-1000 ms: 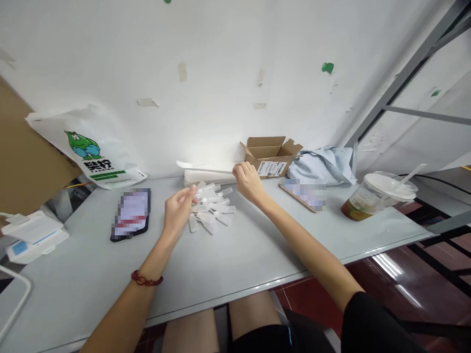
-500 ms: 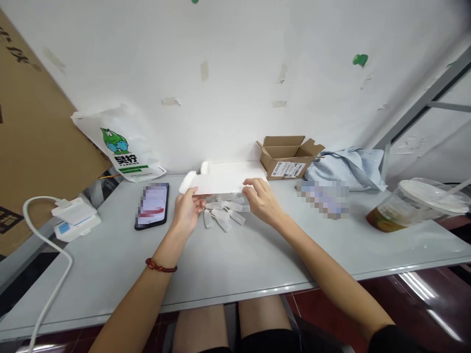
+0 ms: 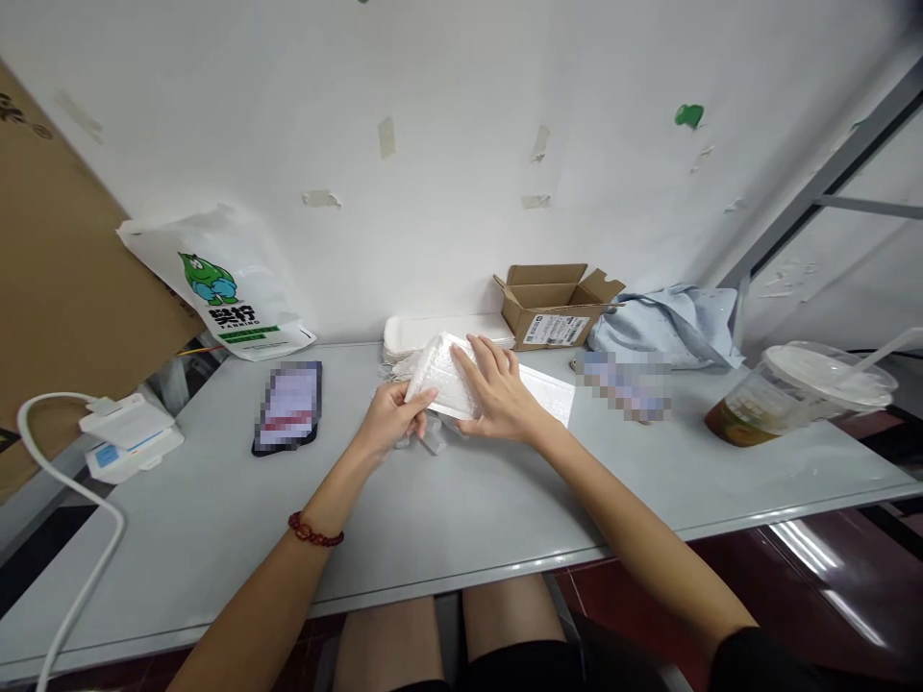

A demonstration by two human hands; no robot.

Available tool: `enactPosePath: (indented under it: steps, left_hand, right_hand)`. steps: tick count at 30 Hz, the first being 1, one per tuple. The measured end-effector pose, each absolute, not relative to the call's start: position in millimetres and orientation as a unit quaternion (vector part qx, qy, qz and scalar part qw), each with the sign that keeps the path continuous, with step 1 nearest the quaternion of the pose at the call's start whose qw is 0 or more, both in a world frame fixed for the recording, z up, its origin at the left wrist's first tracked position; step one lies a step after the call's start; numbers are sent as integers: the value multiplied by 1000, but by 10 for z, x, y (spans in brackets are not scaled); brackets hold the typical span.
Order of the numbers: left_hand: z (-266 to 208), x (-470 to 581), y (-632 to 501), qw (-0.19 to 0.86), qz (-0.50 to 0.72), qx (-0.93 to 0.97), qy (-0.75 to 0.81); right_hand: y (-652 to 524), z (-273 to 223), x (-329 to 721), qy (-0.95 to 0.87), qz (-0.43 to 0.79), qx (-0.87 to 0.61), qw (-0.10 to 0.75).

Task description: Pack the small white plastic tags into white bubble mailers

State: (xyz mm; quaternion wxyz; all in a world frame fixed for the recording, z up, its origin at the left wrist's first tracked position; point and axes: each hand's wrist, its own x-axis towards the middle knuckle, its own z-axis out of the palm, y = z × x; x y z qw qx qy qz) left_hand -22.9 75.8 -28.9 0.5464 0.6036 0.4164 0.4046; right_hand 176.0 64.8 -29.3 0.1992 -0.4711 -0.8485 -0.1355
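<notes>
A long white piece with a bubbly surface like bubble wrap (image 3: 448, 378) is held aslant above the table. My left hand (image 3: 389, 418) pinches its left end, thumb on top and fingers underneath. My right hand (image 3: 503, 392) lies across its middle, fingers over the upper face and thumb at the near edge. Its right end (image 3: 552, 392) sticks out past my right hand. Under it, small translucent plastic pieces (image 3: 433, 437) lie on the table, mostly hidden. Behind my hands rests a stack of white flat pieces (image 3: 408, 333) against the wall.
An open cardboard box (image 3: 548, 308) stands at the back, with a pale blue cloth (image 3: 663, 327) beside it. At right are a phone-like blurred item (image 3: 624, 384) and a drink cup (image 3: 771, 408). A phone (image 3: 288, 408), printed bag (image 3: 223, 288) and white charger (image 3: 134, 442) are at left.
The white piece has turned, and its bubbly face now shows. My right hand has moved onto its middle. Most of the translucent pieces are now covered.
</notes>
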Motion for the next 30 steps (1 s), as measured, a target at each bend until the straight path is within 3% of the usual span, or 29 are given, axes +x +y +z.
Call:
enactPosePath:
  steps: [17,24,30]
  left_hand:
    - [-251,-280,839,523,537,473,463]
    - [-242,-459,944,398,572,486,527]
    - [-350,-582,1056,331,513,538,582]
  right_hand:
    - [703,-245,1870,-850,-121,-448,249]
    - [815,-204,2150,-817,-49,-477,319]
    - [841,-171,2249,-800,-29,-490,345]
